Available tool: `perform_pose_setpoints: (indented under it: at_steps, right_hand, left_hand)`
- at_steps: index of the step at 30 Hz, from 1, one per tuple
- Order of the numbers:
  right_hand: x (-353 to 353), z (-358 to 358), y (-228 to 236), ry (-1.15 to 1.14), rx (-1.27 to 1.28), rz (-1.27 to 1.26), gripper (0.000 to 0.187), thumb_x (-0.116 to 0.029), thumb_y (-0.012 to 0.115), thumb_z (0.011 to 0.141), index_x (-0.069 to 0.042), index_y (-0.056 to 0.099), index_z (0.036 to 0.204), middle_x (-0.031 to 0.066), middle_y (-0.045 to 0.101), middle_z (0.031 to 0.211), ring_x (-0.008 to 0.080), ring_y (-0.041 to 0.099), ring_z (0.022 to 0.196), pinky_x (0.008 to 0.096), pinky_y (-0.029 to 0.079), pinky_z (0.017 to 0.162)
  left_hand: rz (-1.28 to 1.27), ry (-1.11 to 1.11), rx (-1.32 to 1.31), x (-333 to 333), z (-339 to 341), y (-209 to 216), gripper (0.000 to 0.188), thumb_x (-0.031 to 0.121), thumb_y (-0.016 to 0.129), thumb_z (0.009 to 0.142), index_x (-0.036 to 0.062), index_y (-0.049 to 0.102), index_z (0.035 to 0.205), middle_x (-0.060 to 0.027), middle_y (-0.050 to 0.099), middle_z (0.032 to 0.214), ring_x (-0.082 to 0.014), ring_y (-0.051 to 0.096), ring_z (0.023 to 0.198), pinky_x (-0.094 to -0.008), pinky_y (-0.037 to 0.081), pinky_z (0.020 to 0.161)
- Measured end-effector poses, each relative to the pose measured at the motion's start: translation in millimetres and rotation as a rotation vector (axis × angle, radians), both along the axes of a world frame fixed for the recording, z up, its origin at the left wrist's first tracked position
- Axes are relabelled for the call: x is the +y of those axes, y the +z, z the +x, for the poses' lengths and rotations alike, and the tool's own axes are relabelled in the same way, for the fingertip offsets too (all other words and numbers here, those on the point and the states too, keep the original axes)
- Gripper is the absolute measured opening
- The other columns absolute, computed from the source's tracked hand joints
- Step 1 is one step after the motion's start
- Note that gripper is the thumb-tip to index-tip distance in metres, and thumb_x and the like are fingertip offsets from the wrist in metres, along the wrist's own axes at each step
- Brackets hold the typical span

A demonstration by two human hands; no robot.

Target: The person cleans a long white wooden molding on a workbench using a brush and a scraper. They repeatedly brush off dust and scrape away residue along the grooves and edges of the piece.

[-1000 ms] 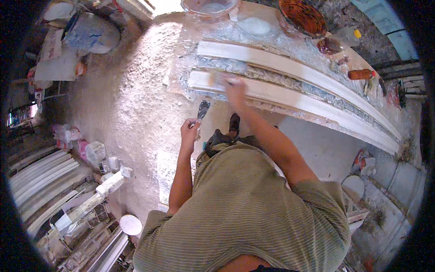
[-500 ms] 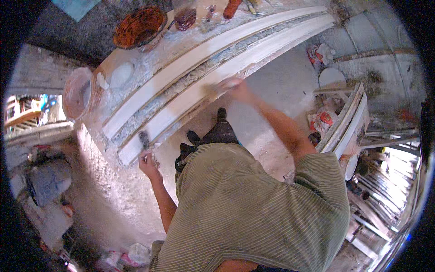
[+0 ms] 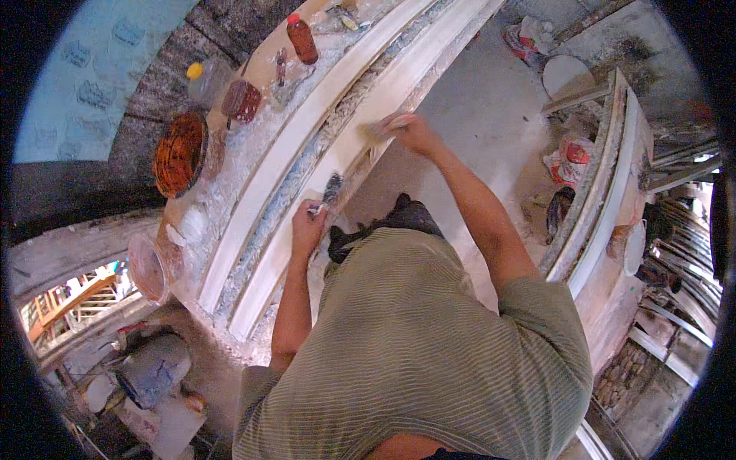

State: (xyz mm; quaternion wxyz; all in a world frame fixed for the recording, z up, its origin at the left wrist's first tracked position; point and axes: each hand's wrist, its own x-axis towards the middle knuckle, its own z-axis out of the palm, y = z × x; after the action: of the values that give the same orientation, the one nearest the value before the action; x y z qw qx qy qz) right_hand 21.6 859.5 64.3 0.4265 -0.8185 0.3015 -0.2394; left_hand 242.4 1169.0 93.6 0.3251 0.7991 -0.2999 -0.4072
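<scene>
A long white plaster moulding (image 3: 307, 222) lies on a dusty workbench (image 3: 230, 176), beside a second white strip (image 3: 307, 130). My left hand (image 3: 308, 226) grips a small dark scraper (image 3: 330, 190) whose blade points at the near moulding. My right hand (image 3: 406, 129) is stretched further along the same moulding, pressing a small pale pad (image 3: 381, 129) flat on its surface. A rough grey channel runs between the two white strips.
On the bench behind stand an orange bowl (image 3: 180, 153), a reddish bottle (image 3: 301, 40), a dark jar (image 3: 241, 100) and a clear tub (image 3: 149, 268). More mouldings (image 3: 606, 184) lean at the right. A grey bucket (image 3: 153, 368) sits on the floor at the lower left.
The view has swung around, so the bench now runs diagonally to the upper right. My right hand has slid further along the moulding; the left still holds the scraper near its edge.
</scene>
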Motion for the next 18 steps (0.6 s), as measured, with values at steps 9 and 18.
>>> perform_pose_setpoints:
  at_steps: [9, 18]
  right_hand:
    - [-9, -57, -30, -0.583, -0.095, 0.356, 0.012, -0.008, 0.064, 0.085, -0.002, 0.073, 0.090, 0.0054, 0.071, 0.080, 0.0153, 0.067, 0.070, 0.0300, 0.053, 0.062]
    - [41, -4, -35, -0.696, -0.407, 0.825, 0.026, -0.006, 0.059, 0.090, -0.004, 0.066, 0.116, 0.0069, 0.068, 0.107, 0.0162, 0.066, 0.090, 0.0297, 0.056, 0.077]
  left_hand:
    - [-0.234, -0.037, -0.254, -132, -55, -23, 0.020, 0.015, 0.068, 0.083, 0.0012, 0.061, 0.096, -0.0141, 0.061, 0.082, -0.0265, 0.059, 0.072, -0.0386, 0.048, 0.069]
    - [-0.221, -0.155, -0.366, -111, -49, -1, 0.020, 0.013, 0.065, 0.086, -0.0006, 0.056, 0.099, -0.0187, 0.057, 0.091, -0.0336, 0.057, 0.081, -0.0414, 0.046, 0.075]
